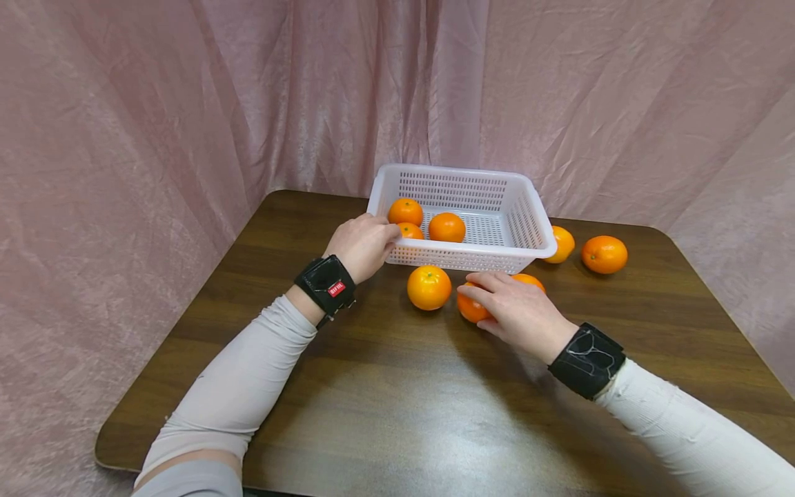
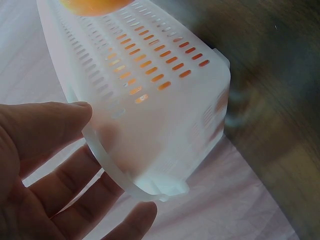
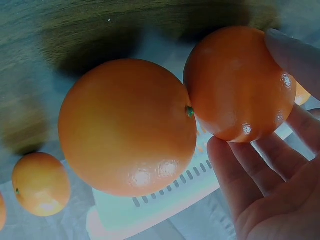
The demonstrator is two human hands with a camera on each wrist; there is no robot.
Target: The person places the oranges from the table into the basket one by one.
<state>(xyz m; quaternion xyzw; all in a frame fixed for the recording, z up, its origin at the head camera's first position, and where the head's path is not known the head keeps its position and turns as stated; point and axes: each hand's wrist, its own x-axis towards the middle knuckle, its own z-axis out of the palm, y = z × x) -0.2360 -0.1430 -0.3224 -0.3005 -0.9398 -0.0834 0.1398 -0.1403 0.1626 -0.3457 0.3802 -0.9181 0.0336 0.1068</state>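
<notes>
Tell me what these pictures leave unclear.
Head: most of one orange, covered by the right hand.
Head: the bottom of one orange inside the basket, behind its front wall.
Head: the left side of one orange, behind the basket's right corner.
Left wrist: the top of one orange, cut off by the upper edge.
Right wrist: most of one orange, cut off by the left edge.

Left hand (image 1: 362, 246) holds a white slotted basket (image 1: 472, 260); right hand (image 1: 522, 308), an orange (image 3: 235, 85) in front.

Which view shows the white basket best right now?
The head view: nearly all of the basket shows, including its open top. The left wrist view shows just part, close up; the right wrist view, a slice behind oranges.
</notes>
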